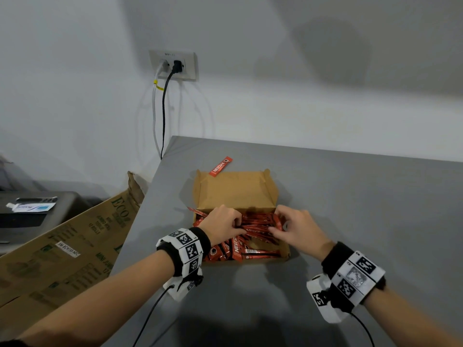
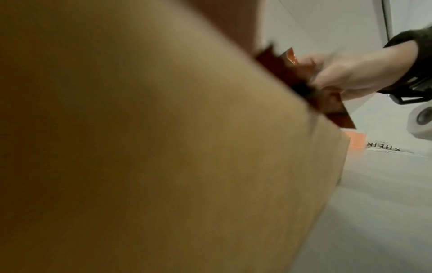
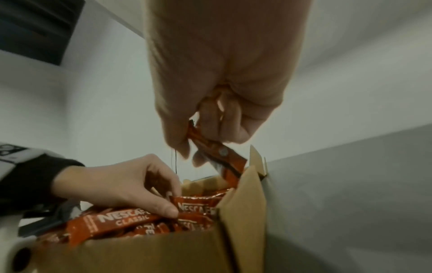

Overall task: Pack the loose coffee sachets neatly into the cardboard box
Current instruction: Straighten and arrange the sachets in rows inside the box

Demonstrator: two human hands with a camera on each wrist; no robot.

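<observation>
Here the right hand (image 3: 217, 77) has its grip closed round one red sachet (image 3: 217, 153), thumb and curled fingers pinching it at a slant above the right wall of the cardboard box (image 1: 236, 191). The left hand (image 1: 223, 222) pinches another sachet lying on the heap of coffee sachets (image 1: 255, 236) that fills the near half of the box; the left wrist view is mostly blurred cardboard, so the finer detail of that grip is probably best judged from the other views. The raised lid stands at the far side, its flaps open, and some sachet ends poke over the box's left wall. One loose sachet (image 1: 220, 166) lies on the tabletop (image 1: 363, 209) just beyond the lid's far edge. The box sits near the tabletop's left edge, with broad bare grey surface to the right and in front. Beside that left edge leans a large carton (image 1: 67, 246).
</observation>
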